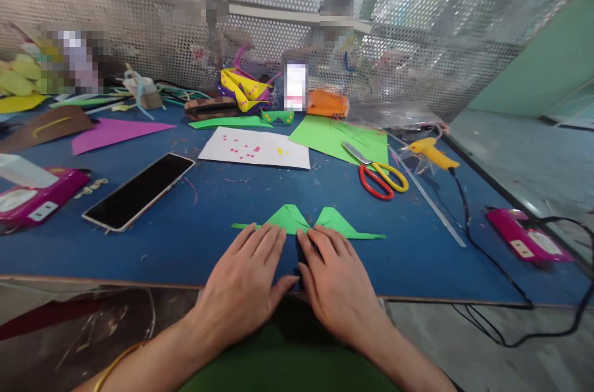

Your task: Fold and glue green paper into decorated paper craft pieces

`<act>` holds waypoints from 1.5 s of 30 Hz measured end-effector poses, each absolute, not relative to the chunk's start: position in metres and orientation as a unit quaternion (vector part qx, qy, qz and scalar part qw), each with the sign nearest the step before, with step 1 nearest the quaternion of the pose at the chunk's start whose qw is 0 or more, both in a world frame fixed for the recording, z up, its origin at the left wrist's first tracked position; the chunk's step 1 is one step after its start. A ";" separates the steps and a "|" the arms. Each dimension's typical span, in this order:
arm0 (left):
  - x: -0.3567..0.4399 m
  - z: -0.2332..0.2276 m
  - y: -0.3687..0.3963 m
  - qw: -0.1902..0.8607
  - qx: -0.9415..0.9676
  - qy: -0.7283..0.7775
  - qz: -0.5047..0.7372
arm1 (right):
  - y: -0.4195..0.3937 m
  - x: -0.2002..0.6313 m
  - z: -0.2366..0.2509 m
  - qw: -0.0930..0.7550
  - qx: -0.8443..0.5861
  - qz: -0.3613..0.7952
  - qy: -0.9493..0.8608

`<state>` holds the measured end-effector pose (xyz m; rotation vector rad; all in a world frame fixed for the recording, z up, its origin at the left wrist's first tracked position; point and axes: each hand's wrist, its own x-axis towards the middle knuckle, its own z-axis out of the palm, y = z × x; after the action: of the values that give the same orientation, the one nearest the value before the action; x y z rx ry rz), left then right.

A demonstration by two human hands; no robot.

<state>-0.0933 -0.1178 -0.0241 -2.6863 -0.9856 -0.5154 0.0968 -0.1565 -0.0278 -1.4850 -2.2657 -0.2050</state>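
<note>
A green cut-out (333, 220), with two peaks and a thin strip running out at each side, lies flat on the blue table (167, 256) near its front edge. The fingers of my left hand (245, 271) lie straight and flat on its lower left part. On the lower middle and right part rest the flat fingers of my right hand (341, 274). Both hands are open and hide some of the lower edge. Beyond them are scissors (377, 187) with one red and one yellow handle, their blades on a light green sheet (343, 135).
A phone (139, 191) lies left, beside a magenta power strip (51, 194). Further back are a dotted white card (255, 148) and a purple sheet (116, 135). At right are a yellow glue gun (431, 152), its cord, a clear strip (431, 206) and another magenta power strip (529, 237).
</note>
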 end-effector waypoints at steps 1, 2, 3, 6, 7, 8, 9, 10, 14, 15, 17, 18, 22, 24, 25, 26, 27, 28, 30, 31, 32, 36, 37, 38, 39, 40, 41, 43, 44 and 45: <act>-0.095 -0.024 -0.118 0.113 -0.917 -0.338 -0.177 | -0.156 0.097 -0.028 0.212 -0.532 -0.074 -0.817; -0.097 -0.024 -0.118 0.113 -0.916 -0.343 -0.177 | -0.156 0.098 -0.028 0.212 -0.530 -0.075 -0.818; -0.099 -0.023 -0.118 0.117 -0.913 -0.350 -0.175 | -0.156 0.098 -0.028 0.211 -0.529 -0.076 -0.818; -0.112 -0.019 -0.115 0.150 -0.901 -0.371 -0.167 | -0.155 0.099 -0.027 0.207 -0.529 -0.079 -0.819; -0.118 -0.017 -0.114 0.161 -0.898 -0.374 -0.166 | -0.155 0.099 -0.027 0.206 -0.529 -0.079 -0.819; -0.123 -0.016 -0.113 0.171 -0.896 -0.375 -0.163 | -0.155 0.099 -0.027 0.205 -0.530 -0.080 -0.819; -0.129 -0.014 -0.111 0.176 -0.896 -0.375 -0.162 | -0.155 0.099 -0.027 0.205 -0.530 -0.080 -0.819; -0.133 -0.012 -0.109 0.178 -0.894 -0.378 -0.161 | -0.155 0.099 -0.027 0.204 -0.530 -0.080 -0.819; -0.136 -0.006 -0.106 0.175 -0.879 -0.399 -0.195 | -0.154 0.098 -0.028 0.207 -0.528 -0.082 -0.819; -0.132 -0.005 -0.106 0.169 -0.881 -0.388 -0.209 | -0.154 0.097 -0.028 0.208 -0.527 -0.084 -0.819; -0.119 -0.007 -0.108 0.139 -0.906 -0.335 -0.219 | -0.153 0.096 -0.029 0.213 -0.526 -0.088 -0.819; -0.112 -0.009 -0.109 0.110 -0.922 -0.305 -0.210 | -0.153 0.096 -0.029 0.215 -0.526 -0.089 -0.818; -0.091 -0.015 -0.113 0.057 -0.940 -0.296 -0.157 | -0.158 0.102 -0.030 0.224 -0.525 -0.085 -0.817; -0.090 -0.017 -0.114 0.062 -0.941 -0.299 -0.148 | -0.162 0.109 -0.031 0.226 -0.542 -0.085 -0.805; -0.090 -0.017 -0.114 0.066 -0.941 -0.298 -0.146 | -0.165 0.113 -0.032 0.225 -0.555 -0.087 -0.796; -0.090 -0.017 -0.114 0.069 -0.941 -0.297 -0.145 | -0.167 0.116 -0.032 0.222 -0.566 -0.091 -0.789; -0.091 -0.016 -0.114 0.071 -0.942 -0.297 -0.141 | -0.168 0.119 -0.033 0.219 -0.574 -0.097 -0.783; -0.090 -0.015 -0.113 0.072 -0.942 -0.297 -0.136 | -0.169 0.122 -0.033 0.216 -0.576 -0.101 -0.782; -0.086 -0.012 -0.112 0.072 -0.944 -0.297 -0.121 | -0.168 0.124 -0.033 0.215 -0.570 -0.109 -0.785; -0.083 -0.010 -0.111 0.070 -0.946 -0.296 -0.112 | -0.168 0.124 -0.032 0.217 -0.568 -0.113 -0.786; -0.080 -0.009 -0.110 0.068 -0.948 -0.295 -0.103 | -0.167 0.123 -0.032 0.219 -0.567 -0.117 -0.785; -0.070 -0.005 -0.108 0.055 -0.949 -0.300 -0.080 | -0.166 0.121 -0.030 0.222 -0.572 -0.115 -0.781; -0.069 -0.005 -0.109 0.055 -0.948 -0.303 -0.083 | -0.167 0.123 -0.029 0.223 -0.573 -0.114 -0.780; -0.069 -0.006 -0.109 0.058 -0.947 -0.304 -0.088 | -0.169 0.126 -0.029 0.224 -0.578 -0.116 -0.776; -0.069 -0.007 -0.110 0.061 -0.946 -0.303 -0.096 | -0.171 0.130 -0.030 0.226 -0.585 -0.120 -0.770; -0.069 -0.008 -0.110 0.066 -0.946 -0.301 -0.105 | -0.172 0.134 -0.030 0.228 -0.594 -0.127 -0.761; -0.069 -0.009 -0.110 0.070 -0.945 -0.299 -0.112 | -0.174 0.140 -0.030 0.229 -0.605 -0.135 -0.750; -0.069 -0.009 -0.111 0.075 -0.945 -0.297 -0.118 | -0.177 0.151 -0.031 0.228 -0.622 -0.150 -0.734; -0.069 -0.009 -0.111 0.075 -0.945 -0.297 -0.118 | -0.178 0.156 -0.031 0.228 -0.625 -0.154 -0.730; -0.069 -0.009 -0.110 0.074 -0.944 -0.298 -0.117 | -0.178 0.160 -0.031 0.228 -0.626 -0.155 -0.729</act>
<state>-0.0688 -0.1103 -0.0090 -2.8340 -0.8958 -0.3520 0.1595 -0.1778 -0.0313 -1.7250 -2.0074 -0.4263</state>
